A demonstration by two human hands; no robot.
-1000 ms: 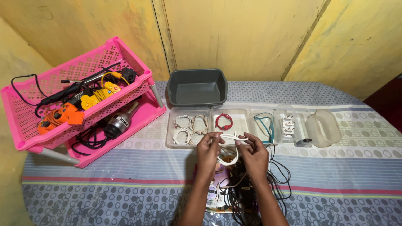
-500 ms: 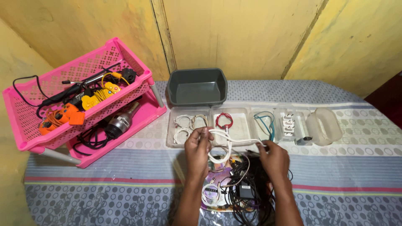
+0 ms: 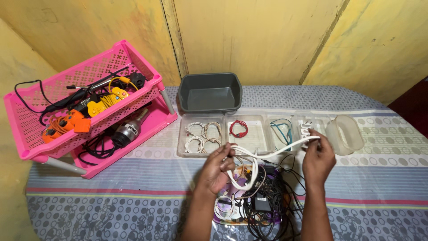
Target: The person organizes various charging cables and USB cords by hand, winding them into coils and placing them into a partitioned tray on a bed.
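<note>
Now, left hand [image 3: 217,168] gripping looped smooth white cable [image 3: 267,154], right hand [image 3: 318,157] pinching its stretched end, tangled black cords [image 3: 272,196] beneath.

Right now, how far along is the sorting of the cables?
Done: coiled cables lie in the clear trays. In hand: left hand and right hand stretch a white cable. Left: the tangled pile; the grey tub holds nothing.

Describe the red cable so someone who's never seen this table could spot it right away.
Start at the empty grey tub at the back of the table. In front of it runs a row of clear trays; the red cable lies coiled alone in the second tray from the left. Its neighbours hold white coils and a teal loop.
</note>
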